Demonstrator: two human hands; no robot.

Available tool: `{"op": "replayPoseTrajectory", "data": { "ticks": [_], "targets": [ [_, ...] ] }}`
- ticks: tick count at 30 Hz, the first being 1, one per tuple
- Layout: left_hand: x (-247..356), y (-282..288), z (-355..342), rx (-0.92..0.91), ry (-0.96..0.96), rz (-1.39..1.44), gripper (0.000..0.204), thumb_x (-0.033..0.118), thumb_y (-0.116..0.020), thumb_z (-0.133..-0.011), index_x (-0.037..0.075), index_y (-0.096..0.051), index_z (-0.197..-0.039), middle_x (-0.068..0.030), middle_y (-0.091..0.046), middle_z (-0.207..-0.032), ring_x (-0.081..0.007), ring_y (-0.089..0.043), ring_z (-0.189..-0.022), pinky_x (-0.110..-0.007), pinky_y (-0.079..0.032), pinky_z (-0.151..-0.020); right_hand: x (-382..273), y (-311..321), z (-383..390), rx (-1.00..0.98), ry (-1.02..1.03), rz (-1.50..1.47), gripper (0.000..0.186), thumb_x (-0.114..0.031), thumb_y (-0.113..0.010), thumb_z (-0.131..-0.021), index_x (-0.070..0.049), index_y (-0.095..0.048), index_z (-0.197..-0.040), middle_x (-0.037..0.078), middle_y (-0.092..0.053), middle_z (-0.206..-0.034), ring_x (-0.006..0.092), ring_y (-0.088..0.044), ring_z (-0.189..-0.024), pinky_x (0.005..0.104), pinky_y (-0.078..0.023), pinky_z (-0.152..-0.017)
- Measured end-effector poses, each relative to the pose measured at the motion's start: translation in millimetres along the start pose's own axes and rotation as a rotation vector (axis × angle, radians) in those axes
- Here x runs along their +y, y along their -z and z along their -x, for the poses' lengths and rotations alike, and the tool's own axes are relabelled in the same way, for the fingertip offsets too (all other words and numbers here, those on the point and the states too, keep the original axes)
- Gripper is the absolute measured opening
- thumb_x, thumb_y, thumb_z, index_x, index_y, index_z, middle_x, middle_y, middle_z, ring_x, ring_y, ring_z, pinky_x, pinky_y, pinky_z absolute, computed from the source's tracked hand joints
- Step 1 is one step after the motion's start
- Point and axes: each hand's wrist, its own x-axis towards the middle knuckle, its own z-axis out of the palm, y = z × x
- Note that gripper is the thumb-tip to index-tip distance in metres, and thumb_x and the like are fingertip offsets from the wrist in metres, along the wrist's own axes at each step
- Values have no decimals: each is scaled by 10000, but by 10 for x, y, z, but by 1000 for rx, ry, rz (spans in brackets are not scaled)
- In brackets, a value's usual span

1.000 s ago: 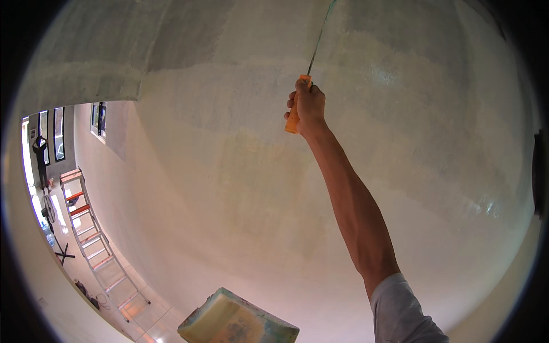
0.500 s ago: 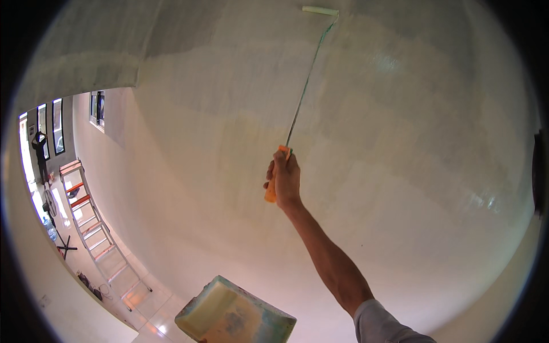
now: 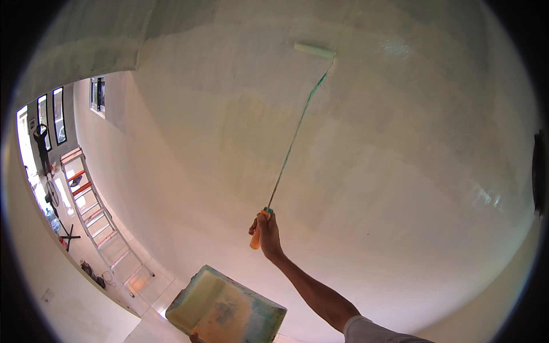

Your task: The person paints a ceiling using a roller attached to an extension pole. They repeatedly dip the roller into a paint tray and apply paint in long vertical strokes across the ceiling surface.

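My right hand (image 3: 270,238) is wrapped round the orange handle of a long paint roller (image 3: 293,140). The roller's thin rod, smeared with green, runs upward to a pale roller sleeve (image 3: 313,50), which lies against the wall (image 3: 354,188). At the lower edge, a thumb of my left hand (image 3: 194,338) shows over the rim of a paint tray (image 3: 214,273); the rest of that hand is hidden beneath. Pale greenish paint lies in the tray, and its sloping part is stained orange, grey and green.
To the left, an aluminium and orange ladder (image 3: 97,220) leans over the tiled floor. Beyond it are a standing fan (image 3: 52,193), another person (image 3: 43,148) with raised arms by the windows, and a small window (image 3: 98,96). A dark object (image 3: 538,174) borders the right rim.
My right hand has come down and slightly left, drawing the roller sleeve lower on the wall. The tray has shifted up and left, and my left thumb now shows on it.
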Motion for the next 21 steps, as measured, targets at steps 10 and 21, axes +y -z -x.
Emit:
{"op": "replayPoseTrajectory", "data": {
  "ticks": [10,21],
  "targets": [
    [-19,58,50,69,-61,-87,776,505,-518,-858,-7,-390,-1427,-235,-470,-1404,-411,-455,-1283,-558,-388,-1067,1119,233,375,-76,-84,88,292,-276,-454,-1042,-15,-430,-1171,110,-626,-994,209,-636,-991,358,-467,-906],
    [3,34,60,90,-28,-111,786,503,-511,-832,3,-397,-1428,-220,-461,-1423,-422,-431,-1307,-570,-373,-1072,1175,-242,113,-71,-71,22,316,-272,-516,-1017,15,-461,-1137,133,-651,-999,209,-644,-983,360,-497,-883]
  ]
}}
